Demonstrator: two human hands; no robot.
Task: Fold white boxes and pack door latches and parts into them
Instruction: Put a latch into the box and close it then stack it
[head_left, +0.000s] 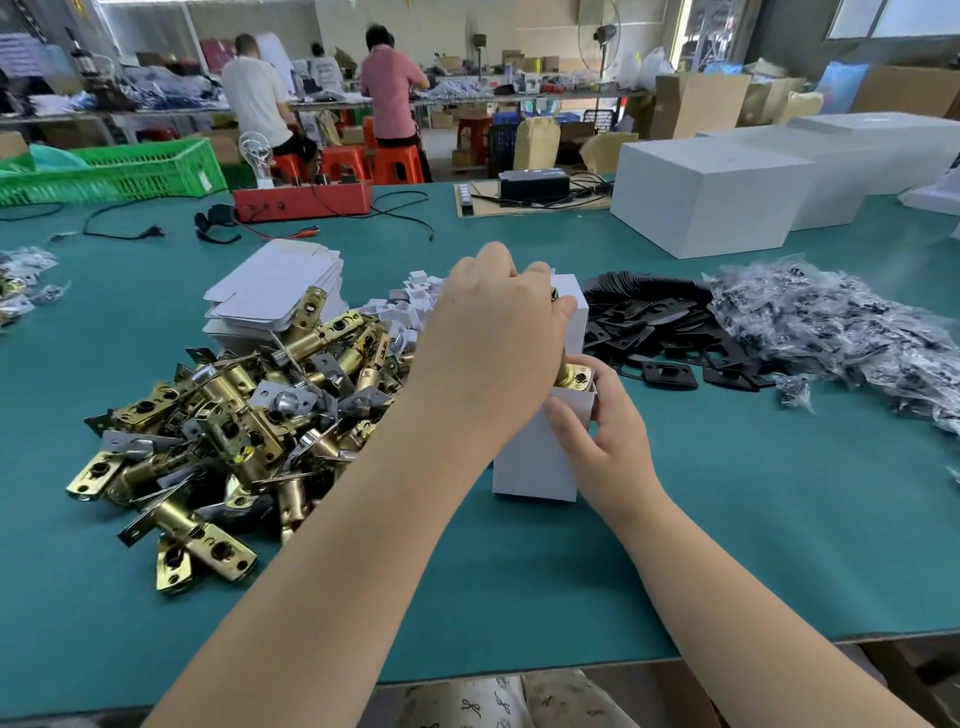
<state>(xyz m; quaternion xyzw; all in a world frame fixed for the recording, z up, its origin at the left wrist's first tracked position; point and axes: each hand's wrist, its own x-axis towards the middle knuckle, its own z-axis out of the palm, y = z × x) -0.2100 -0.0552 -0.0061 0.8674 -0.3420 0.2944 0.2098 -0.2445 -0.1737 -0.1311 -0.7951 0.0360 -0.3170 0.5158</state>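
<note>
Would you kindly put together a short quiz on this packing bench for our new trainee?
1. True or false: the small white cardboard box stands upright on the teal table mat.
2. Which hand steadies that box near its open top: left or right?
3. Which pile lies to the person's left of the box: A) the flat black metal plates, B) the brass-coloured door latches, C) the clear bags of small parts?

Key: 1 true. 2 the right hand; the left hand reaches over the top, where a brass latch sticks out. 3 B.
</note>
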